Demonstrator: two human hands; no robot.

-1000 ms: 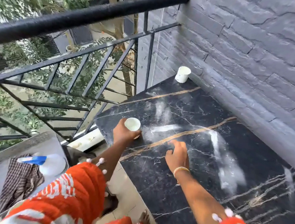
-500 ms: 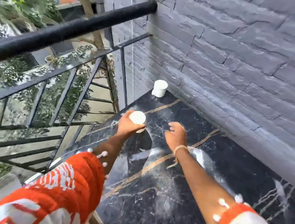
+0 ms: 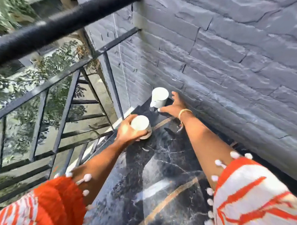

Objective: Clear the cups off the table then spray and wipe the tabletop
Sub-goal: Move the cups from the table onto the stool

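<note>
Cups first: we've got one white cup (image 3: 140, 125) gripped in our left hand (image 3: 127, 131), fingers curled round its side, held just above the tabletop (image 3: 155, 192) near the left edge. It's come forward w/ us from mid-table a sec ago. The 2nd cup (image 3: 160, 97), a white mug w/ a small handle on its left, stands upright in the far corner, right by the wall (image 3: 236, 66) & the railing (image 3: 62, 25).

Change: our right hand (image 3: 174, 105) was resting flat mid-table a sec ago; now it's stretched out to the far corner, fingers spread & straight, holding nothing. Thumb tip looks v. near the mug's base, the other fingers are behind & to its right. Can't tell if it's touching yet. We judge this as the reach for the last cup, so clearing is approx half done; spray & wipe not started.

Materials: the tabletop is glossy black marble-look w/ white veins & tan streaks, pale smears on it; slick, so a cup could slide if nudged. Cups are smooth, cylindrical, prob. ceramic. Wall is rough grey stone-look brick; railing is black metal bars.
</note>
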